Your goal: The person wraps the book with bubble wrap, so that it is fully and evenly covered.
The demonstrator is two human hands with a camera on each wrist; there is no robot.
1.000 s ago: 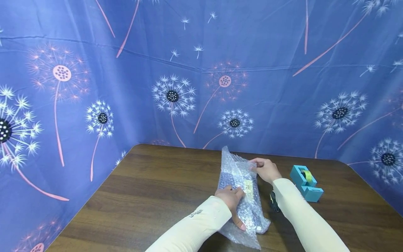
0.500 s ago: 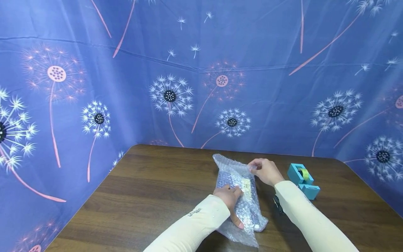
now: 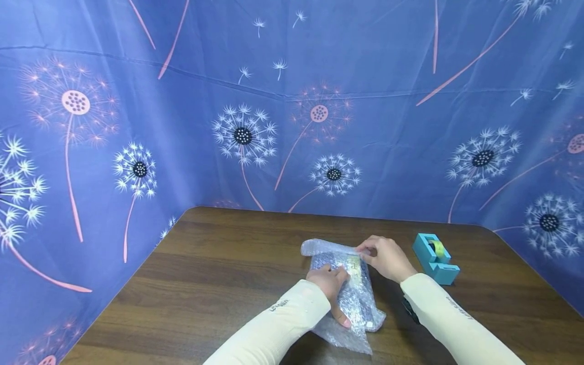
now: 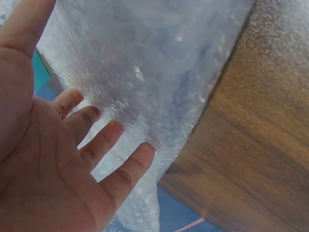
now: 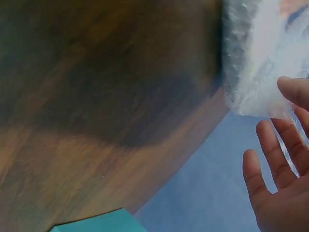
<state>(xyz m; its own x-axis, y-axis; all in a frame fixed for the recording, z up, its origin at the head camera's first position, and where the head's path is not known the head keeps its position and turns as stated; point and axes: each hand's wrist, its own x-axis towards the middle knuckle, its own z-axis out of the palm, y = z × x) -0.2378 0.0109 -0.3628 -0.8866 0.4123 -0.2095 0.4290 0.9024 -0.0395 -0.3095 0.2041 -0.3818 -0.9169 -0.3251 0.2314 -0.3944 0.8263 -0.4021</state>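
Observation:
A sheet of bubble wrap [image 3: 358, 299] lies round a flat item on the table. Through the film a yellowish patch [image 3: 354, 264] shows; the item's kind is hard to make out. My left hand [image 3: 327, 286] presses on the middle of the wrap, fingers spread, and its fingertips [image 4: 145, 150] touch the film in the left wrist view. At the far right corner my right hand [image 3: 387, 258] pinches the folded far edge of the bubble wrap [image 5: 260, 63] between thumb and fingers. That far end is folded over towards me.
A turquoise tape dispenser [image 3: 437, 258] with a yellow roll stands right of my right hand. The brown wooden table [image 3: 205, 284] reaches back to a blue dandelion-print cloth [image 3: 388, 126].
My right hand has drawn the far flap of bubble wrap down and towards me, so it now lies folded over. The left hand stays pressed on the wrap.

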